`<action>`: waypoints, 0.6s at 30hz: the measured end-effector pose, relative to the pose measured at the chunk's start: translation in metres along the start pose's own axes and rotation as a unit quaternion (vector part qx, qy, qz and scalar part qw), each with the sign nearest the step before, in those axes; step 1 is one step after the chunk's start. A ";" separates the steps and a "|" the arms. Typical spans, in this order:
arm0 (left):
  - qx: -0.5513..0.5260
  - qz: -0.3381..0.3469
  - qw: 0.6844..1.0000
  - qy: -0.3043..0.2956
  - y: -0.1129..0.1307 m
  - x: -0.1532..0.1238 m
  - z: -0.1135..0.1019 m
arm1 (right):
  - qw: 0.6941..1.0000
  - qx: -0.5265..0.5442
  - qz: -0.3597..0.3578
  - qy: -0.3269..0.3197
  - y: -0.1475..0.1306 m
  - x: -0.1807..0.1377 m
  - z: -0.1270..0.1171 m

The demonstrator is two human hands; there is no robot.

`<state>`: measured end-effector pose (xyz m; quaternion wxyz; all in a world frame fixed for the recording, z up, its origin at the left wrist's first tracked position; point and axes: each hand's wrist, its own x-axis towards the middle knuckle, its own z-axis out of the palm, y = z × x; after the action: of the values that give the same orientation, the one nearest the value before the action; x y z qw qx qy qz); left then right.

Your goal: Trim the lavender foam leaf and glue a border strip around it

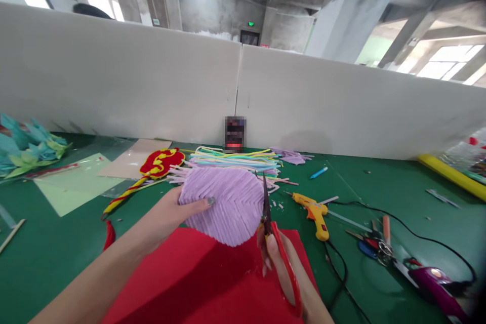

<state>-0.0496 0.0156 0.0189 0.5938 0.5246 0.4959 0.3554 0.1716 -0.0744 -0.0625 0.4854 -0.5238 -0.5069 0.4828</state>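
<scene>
My left hand (192,208) grips the left edge of a lavender leaf-shaped piece (231,202), its thumb lying on top and its other fingers hidden behind. The piece seems made of fuzzy pipe cleaners laid slanting from a middle line. In my right hand (276,266) is a pair of red-handled scissors (287,263). Their dark blades point up, parted, right at the leaf's right edge; whether they touch it I cannot tell. Below both hands lies a red sheet (182,268). Behind the leaf is a bundle of pastel pipe cleaners (239,159).
A yellow glue gun (313,215) with a black cord lies right, near keys (383,252) and a purple-handled tool (436,286). A blue pen (319,172) is farther back. Left are a red-and-yellow fuzzy ornament (161,163) and teal paper petals (26,144). A white partition (152,81) borders the green table.
</scene>
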 end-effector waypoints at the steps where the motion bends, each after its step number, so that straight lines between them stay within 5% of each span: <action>1: 0.005 0.001 1.000 0.000 0.000 0.000 0.000 | 1.000 0.001 0.001 0.000 0.000 0.000 0.000; 18: 0.030 0.019 0.999 0.003 -0.002 -0.002 0.000 | 0.998 0.007 0.066 0.020 -0.010 -0.001 0.004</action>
<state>-0.0506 0.0138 0.0168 0.5689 0.5507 0.4981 0.3534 0.1668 -0.0756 -0.0524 0.4659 -0.5622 -0.4579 0.5071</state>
